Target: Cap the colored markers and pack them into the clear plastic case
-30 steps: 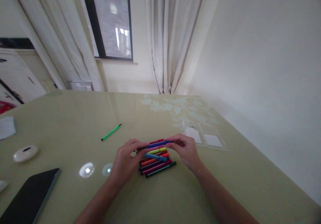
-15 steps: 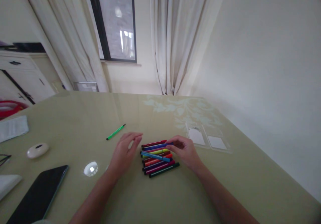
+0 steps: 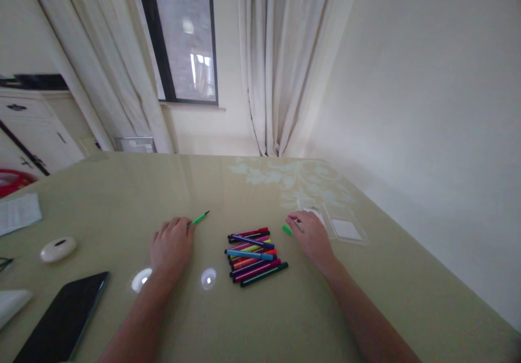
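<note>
A pile of several coloured markers (image 3: 254, 254) lies on the olive table (image 3: 260, 319) between my hands. My left hand (image 3: 171, 246) rests to the left of the pile with its fingers curled over the back end of a green pen (image 3: 199, 219); the pen's tip sticks out past the fingertips. To the right of the pile, my right hand (image 3: 311, 235) pinches a small green cap (image 3: 287, 229) at its fingertips. That hand sits beside a clear plastic case (image 3: 344, 227).
A dark phone (image 3: 61, 319) lies at the near left, with a white oval object (image 3: 57, 249) and a folded paper (image 3: 18, 214) beyond it. A white wall runs along the table's right side. Curtains and a window stand behind the far edge.
Both hands have left the marker pile. The left moved out to the green pen, the right moved toward the clear case and onto the green cap. The blue marker now lies on the pile.
</note>
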### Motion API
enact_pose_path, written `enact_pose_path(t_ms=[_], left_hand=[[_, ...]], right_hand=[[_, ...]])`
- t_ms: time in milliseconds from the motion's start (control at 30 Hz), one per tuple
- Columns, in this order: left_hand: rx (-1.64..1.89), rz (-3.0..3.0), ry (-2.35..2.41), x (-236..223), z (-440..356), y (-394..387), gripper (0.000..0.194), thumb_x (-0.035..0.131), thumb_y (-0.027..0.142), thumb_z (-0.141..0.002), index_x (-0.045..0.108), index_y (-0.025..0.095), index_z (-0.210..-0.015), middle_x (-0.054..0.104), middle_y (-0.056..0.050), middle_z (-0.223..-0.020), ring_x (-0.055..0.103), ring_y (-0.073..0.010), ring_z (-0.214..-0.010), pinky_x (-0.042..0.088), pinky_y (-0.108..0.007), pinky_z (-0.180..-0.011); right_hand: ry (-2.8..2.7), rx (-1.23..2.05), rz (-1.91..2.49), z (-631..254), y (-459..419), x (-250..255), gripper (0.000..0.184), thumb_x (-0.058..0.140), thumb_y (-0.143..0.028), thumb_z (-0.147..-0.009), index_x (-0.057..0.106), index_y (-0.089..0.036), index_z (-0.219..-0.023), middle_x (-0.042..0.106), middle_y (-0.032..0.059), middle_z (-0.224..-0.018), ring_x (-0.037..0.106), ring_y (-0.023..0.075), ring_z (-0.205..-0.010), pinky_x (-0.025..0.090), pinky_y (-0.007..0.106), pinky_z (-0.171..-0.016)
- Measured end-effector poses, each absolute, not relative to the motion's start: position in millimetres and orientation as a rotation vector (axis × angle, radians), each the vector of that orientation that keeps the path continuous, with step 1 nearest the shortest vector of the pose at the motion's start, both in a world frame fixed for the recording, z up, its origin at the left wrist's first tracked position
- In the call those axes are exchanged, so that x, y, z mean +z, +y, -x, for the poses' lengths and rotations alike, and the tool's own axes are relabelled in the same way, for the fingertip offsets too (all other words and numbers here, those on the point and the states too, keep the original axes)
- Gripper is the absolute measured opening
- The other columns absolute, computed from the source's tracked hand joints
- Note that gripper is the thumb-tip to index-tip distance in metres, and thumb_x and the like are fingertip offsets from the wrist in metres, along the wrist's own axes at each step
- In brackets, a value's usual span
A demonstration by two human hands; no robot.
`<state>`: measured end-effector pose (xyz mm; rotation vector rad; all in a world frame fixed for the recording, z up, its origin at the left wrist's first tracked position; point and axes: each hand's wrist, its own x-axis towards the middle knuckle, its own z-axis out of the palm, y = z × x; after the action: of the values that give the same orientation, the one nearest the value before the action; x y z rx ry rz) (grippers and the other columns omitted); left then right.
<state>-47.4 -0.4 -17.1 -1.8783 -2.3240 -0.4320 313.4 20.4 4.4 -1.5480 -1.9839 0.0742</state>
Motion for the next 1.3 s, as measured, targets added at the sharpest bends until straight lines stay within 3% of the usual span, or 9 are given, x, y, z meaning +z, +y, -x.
enact_pose_path(t_ms=[167, 267, 367, 500, 733, 1133, 1300], left_hand=[[-0.93, 2.064, -2.261, -22, 40, 6, 0.031, 0.042, 0.036, -0.1, 0.067, 0.02, -0.108, 0.075, -0.011, -0.105, 0.068, -0.0307, -0.101, 0.052, -0.044, -0.089], [-1.364, 2.239, -2.111, -18, 23, 5, 0.031, 0.049, 0.045, -0.098, 0.068, 0.022, -0.106, 0.076, -0.008, -0.104, 0.069, -0.0266, -0.097, 0.054, -0.041, -0.09], [-1.557, 2.396, -1.913, -10, 4, -3, 0.029, 0.056, 0.047, -0.096, 0.071, 0.023, -0.103, 0.076, -0.006, -0.102, 0.07, -0.0249, -0.094, 0.055, -0.039, -0.087], [-1.602, 2.516, -1.765, -1, -11, -14, 0.022, 0.062, 0.041, -0.096, 0.073, 0.024, -0.103, 0.076, -0.005, -0.099, 0.07, -0.0227, -0.093, 0.056, -0.035, -0.084], [-1.596, 2.579, -1.675, 2, -20, -21, 0.013, 0.067, 0.034, -0.094, 0.074, 0.025, -0.099, 0.075, -0.002, -0.094, 0.069, -0.0202, -0.089, 0.055, -0.031, -0.081], [-1.586, 2.626, -1.667, 5, -23, -24, 0.014, 0.067, 0.035, -0.095, 0.074, 0.023, -0.098, 0.075, -0.005, -0.095, 0.068, -0.0215, -0.091, 0.055, -0.033, -0.082], [-1.651, 2.644, -1.604, 7, -31, -29, 0.018, 0.066, 0.037, -0.096, 0.078, 0.024, -0.098, 0.075, -0.004, -0.087, 0.068, -0.0197, -0.083, 0.055, -0.031, -0.075]], right_hand=[[-2.22, -0.068, 1.66, -310, 20, -4, 0.009, 0.068, -0.021, -0.091, 0.072, -0.02, -0.084, 0.074, 0.0101, -0.099, 0.064, 0.031, -0.101, 0.048, 0.045, -0.089], [-2.112, 0.124, 1.527, -305, 17, 0, 0.009, 0.064, -0.025, -0.095, 0.07, -0.02, -0.092, 0.075, 0.0085, -0.098, 0.066, 0.0268, -0.097, 0.049, 0.041, -0.089], [-1.932, 0.452, 1.288, -297, 11, 9, 0.013, 0.063, -0.034, -0.098, 0.067, -0.022, -0.099, 0.074, 0.0047, -0.094, 0.068, 0.0213, -0.087, 0.052, 0.034, -0.081], [-1.842, 0.62, 1.117, -285, 0, 18, 0.02, 0.07, -0.042, -0.094, 0.068, -0.022, -0.095, 0.072, 0.0027, -0.086, 0.065, 0.0195, -0.08, 0.051, 0.031, -0.075], [-1.837, 0.686, 1.051, -278, -8, 20, 0.017, 0.073, -0.039, -0.093, 0.071, -0.022, -0.096, 0.07, 0.0017, -0.083, 0.063, 0.0177, -0.077, 0.049, 0.028, -0.072], [-1.856, 0.656, 1.037, -276, -9, 20, 0.021, 0.075, -0.043, -0.091, 0.076, -0.022, -0.095, 0.072, 0.0026, -0.081, 0.063, 0.0184, -0.074, 0.051, 0.029, -0.071], [-1.829, 0.647, 1.022, -275, -11, 19, 0.021, 0.076, -0.045, -0.091, 0.079, -0.024, -0.093, 0.073, 0.0032, -0.079, 0.064, 0.0191, -0.072, 0.052, 0.031, -0.07]])
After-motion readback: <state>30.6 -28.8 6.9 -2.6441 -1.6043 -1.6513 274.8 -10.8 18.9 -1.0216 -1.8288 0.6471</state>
